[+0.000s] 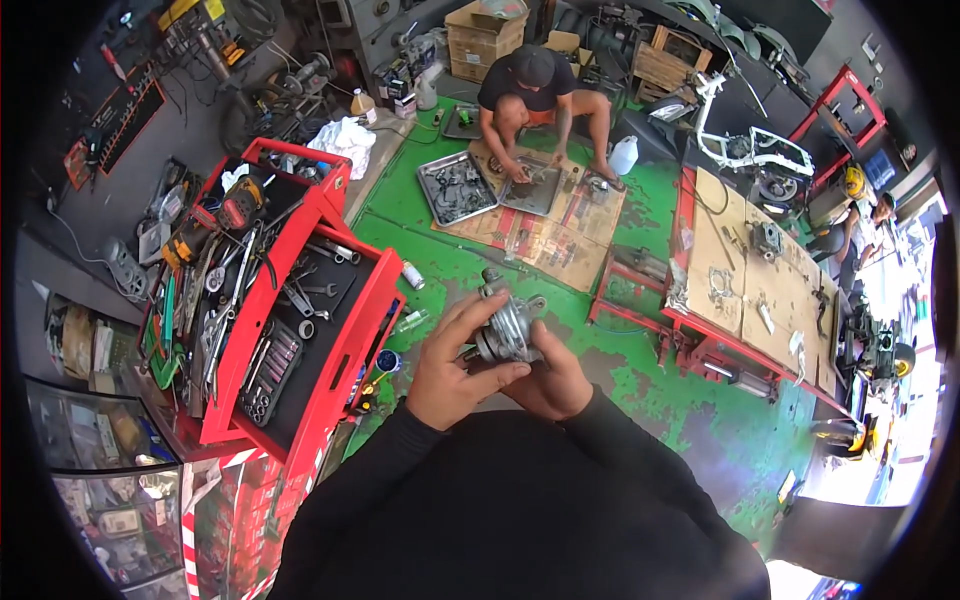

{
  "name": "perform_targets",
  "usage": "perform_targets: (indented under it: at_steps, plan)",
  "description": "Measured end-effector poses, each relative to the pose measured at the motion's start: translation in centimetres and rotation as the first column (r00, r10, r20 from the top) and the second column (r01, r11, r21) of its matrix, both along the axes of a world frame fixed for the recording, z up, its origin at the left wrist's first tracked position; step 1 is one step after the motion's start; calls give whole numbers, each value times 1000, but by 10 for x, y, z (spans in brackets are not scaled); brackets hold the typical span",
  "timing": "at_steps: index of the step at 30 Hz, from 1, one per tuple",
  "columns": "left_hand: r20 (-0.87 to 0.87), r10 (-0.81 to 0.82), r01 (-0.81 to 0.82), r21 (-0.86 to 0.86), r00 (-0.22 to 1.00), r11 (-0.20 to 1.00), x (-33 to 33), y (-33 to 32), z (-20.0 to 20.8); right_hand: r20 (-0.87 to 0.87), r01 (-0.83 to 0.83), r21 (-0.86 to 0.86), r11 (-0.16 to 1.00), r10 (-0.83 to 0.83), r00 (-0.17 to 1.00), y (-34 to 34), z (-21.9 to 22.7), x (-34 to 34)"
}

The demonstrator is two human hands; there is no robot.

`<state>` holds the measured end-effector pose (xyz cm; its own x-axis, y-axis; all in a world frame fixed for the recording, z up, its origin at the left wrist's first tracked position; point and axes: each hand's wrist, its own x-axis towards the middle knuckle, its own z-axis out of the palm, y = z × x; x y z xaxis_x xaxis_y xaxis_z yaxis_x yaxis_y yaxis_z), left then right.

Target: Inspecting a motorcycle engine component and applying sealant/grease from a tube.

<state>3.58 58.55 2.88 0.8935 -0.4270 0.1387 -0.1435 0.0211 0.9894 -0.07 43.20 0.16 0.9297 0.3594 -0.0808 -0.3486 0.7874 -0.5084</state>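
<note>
Hands meet at chest height: left hand (450, 370) and right hand (550, 382) both clamp their grip around a grey metal engine part (505, 328), above the green floor (520, 290).

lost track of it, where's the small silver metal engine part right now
In the head view, the small silver metal engine part sits centre frame, held between the left hand and right hand, right of the red tool cart.

Bright daylight glares at right; fisheye edges bend, corners black.

Worn green floor (640, 330), red tool cart (300, 300), red workbench (760, 290), daylight at right
</note>
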Motion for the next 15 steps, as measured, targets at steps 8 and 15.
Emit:
perform_targets:
  at_steps: [8, 15]
  plan:
    - [165, -53, 38, 91, 985, 995, -14, -27, -9, 5, 81, -100, 992, -81, 997, -25, -11, -26]
    - [205, -117, 122, -8, 972, 993, -19, -47, -29, 164, 22, -407, 913, 49, 985, -79, -47, -43]
